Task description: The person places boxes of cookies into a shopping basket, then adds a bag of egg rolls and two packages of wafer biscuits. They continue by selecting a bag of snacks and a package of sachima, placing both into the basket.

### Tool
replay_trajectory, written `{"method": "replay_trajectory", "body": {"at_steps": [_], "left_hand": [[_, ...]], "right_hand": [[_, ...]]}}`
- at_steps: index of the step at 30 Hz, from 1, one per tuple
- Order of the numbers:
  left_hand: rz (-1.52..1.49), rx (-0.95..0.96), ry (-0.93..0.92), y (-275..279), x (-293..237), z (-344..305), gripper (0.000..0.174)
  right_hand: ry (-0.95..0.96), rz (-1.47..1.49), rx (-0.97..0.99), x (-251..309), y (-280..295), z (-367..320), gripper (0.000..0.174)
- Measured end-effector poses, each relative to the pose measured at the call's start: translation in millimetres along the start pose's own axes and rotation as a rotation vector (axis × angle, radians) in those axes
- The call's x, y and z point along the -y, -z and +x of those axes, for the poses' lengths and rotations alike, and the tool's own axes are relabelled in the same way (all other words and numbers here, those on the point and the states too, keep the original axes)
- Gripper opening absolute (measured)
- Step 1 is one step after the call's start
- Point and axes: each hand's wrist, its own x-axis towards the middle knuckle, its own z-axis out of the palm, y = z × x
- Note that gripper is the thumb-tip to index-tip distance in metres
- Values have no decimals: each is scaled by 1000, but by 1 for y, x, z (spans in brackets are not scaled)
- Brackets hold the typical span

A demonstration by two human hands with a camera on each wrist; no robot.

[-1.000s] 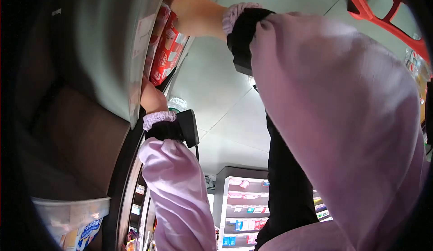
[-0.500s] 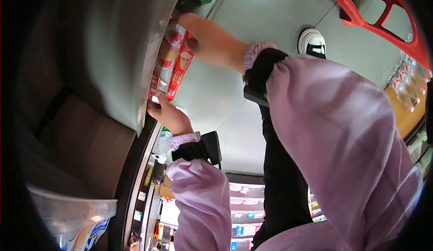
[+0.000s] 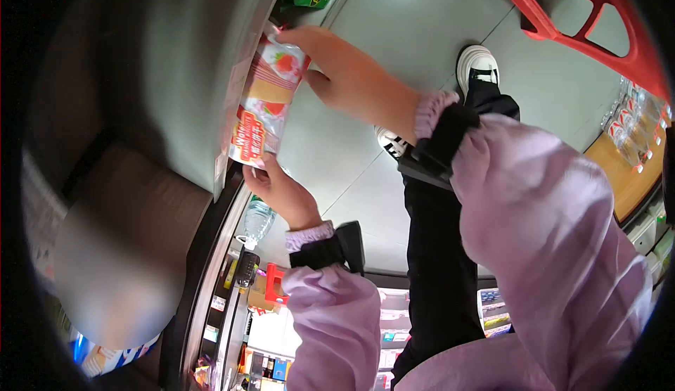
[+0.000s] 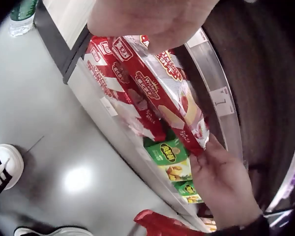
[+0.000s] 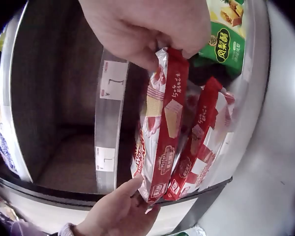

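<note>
A red and white packet of strawberry wafer biscuits (image 3: pixel 268 99) is held between both hands, its printed front turned up in the head view. My left hand (image 3: pixel 285 194) pinches the end with the lettering, thumb on top. My right hand (image 3: pixel 344 71) grips the opposite end, also seen as the upper hand (image 5: pixel 152 24) in the right wrist view. A second wafer packet (image 5: pixel 201 142) lies right beside the held one, in the shelf tray. Green pineapple-cake boxes (image 4: pixel 169 155) stand further along that tray.
A clear shelf edge with price tags (image 5: pixel 113 81) runs along the packets. Beside the shelf is tiled floor (image 3: pixel 373 32), with a shoe (image 3: pixel 478 64) on it. A red plastic basket (image 3: pixel 562 22) is at upper right, near bottles (image 3: pixel 628 127).
The wafer packet has been tipped so its front now faces the head camera. Both hands have come out from deeper in the shelf and shifted right in the head view.
</note>
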Motion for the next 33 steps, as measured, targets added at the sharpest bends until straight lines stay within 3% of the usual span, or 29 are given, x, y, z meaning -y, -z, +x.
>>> {"method": "replay_trajectory", "body": {"at_steps": [8,12,17,22,26,33], "left_hand": [[-15,106,104,22,-4,-88,42],[15,105,134,37,-33,-141,45],[86,221,140,68,-99,-201,44],[-4,290,159,88,-170,-256,47],[-104,350,48,115,-237,-289,45],[-251,502,-125,176,-304,-316,41]], "right_hand": [[-140,-25,112,48,61,-72,50],[-269,-84,229,102,103,-107,51],[-332,-98,220,190,151,-140,55],[-284,-67,170,270,192,-166,55],[-189,-117,117,341,204,-195,60],[-10,-138,-24,445,213,-228,60]]}}
